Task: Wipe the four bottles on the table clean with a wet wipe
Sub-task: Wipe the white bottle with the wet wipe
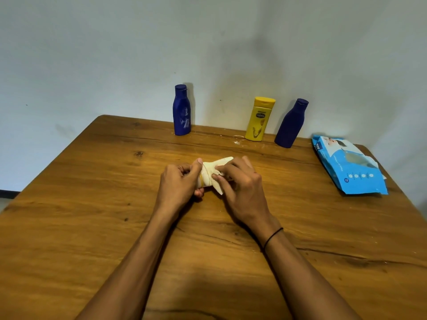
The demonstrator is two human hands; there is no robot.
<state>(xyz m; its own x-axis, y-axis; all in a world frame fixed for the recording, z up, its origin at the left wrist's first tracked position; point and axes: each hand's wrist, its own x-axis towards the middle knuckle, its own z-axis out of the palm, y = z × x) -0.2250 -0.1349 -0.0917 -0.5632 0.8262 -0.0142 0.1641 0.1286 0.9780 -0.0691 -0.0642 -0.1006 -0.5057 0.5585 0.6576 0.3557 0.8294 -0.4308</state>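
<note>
Wipe-wrapped bottle (209,174) — three bottles (260,118) upright behind

The table (92,204) is wood with a smooth, slightly shiny finish; dark knots and long grain lines show in it, and some pale smears lie near the far edge. The left blue bottle (181,110), the yellow bottle (259,120) and the right blue bottle (291,124) look like matt plastic. The wet wipe pack (349,166) is thin glossy plastic film, wrinkled. The wet wipe (218,168) looks like soft, pale, creased cloth. The wall (92,54) is matt painted plaster.
</note>
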